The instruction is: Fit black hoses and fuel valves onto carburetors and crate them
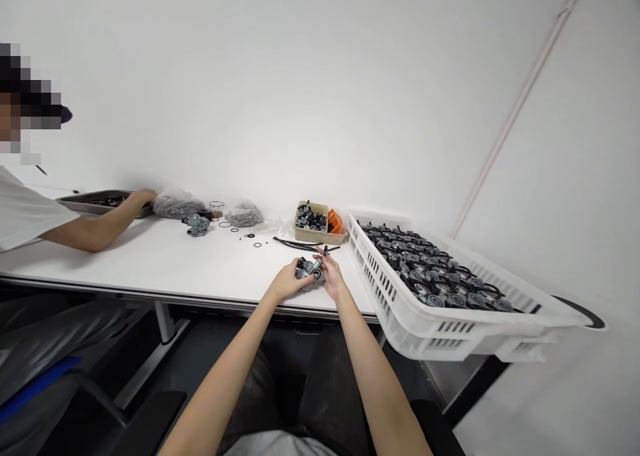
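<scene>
Both hands on a grey metal part (310,268) at near edge of worktop (165,263); looks mid-assembly.
L hand (287,284) grip closed round its left side, steadying. R hand (333,277) grip pinched on its right/top end; can't tell if a small piece sits in those fingers. Part held just above worktop, black hoses (300,245) & small box (320,235) behind, white crate (450,323) of similar parts to the right. Next move prob. calls for fine fingertip work w/ L hand holding firm.

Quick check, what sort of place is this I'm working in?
Probably a small-parts assembly bench: a white crate full of alike grey-black units, bags of small pieces on the table, and the left hand and right hand holding one metal part.
</scene>
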A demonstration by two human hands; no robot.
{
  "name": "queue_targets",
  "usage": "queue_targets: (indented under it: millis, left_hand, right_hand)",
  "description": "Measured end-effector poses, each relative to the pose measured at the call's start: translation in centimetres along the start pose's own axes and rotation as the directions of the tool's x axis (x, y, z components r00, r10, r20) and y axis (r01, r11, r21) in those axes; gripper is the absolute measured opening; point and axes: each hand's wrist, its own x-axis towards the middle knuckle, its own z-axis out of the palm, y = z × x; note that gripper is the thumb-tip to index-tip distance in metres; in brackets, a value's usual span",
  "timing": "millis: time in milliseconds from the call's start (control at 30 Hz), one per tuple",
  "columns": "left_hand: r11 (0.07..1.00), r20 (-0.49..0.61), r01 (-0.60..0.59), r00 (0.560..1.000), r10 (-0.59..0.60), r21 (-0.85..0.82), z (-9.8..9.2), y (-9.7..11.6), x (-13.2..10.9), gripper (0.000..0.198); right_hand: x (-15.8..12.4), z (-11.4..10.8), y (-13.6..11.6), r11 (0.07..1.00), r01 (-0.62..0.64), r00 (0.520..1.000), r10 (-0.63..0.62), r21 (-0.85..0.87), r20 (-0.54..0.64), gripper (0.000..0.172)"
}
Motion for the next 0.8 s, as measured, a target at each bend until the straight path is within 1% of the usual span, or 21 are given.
queue_targets:
  millis: [200,400,667,800]
  left_hand:
    - [1.000,0.005,0.010,1.000,-0.011,0.017,0.0,0.0,0.0,0.058]
    - [1.000,-0.003,-0.006,1.000,0.006,0.028,-0.1,0.3,-0.1,0.059]
    - [0.999,-0.003,-0.003,1.000,0.003,0.040,-0.1,0.2,-0.2,0.066]
    - [0.999,0.000,-0.005,1.000,0.005,0.040,-0.1,0.0,-0.2,0.066]
  right_hand:
    - [0.1,0.0,0.0,1.000,-0.016,1.000,0.016,0.017,0.007,0.043]
    - [-0.2,0.2,-0.2,0.999,-0.027,0.999,0.026,0.038,0.020,0.044]
    - [-0.7,0.5,-1.0,0.994,-0.076,0.994,0.070,0.076,0.080,0.038]
    - [-0.8,0.5,-1.1,0.993,-0.084,0.992,0.076,0.080,0.098,0.036]
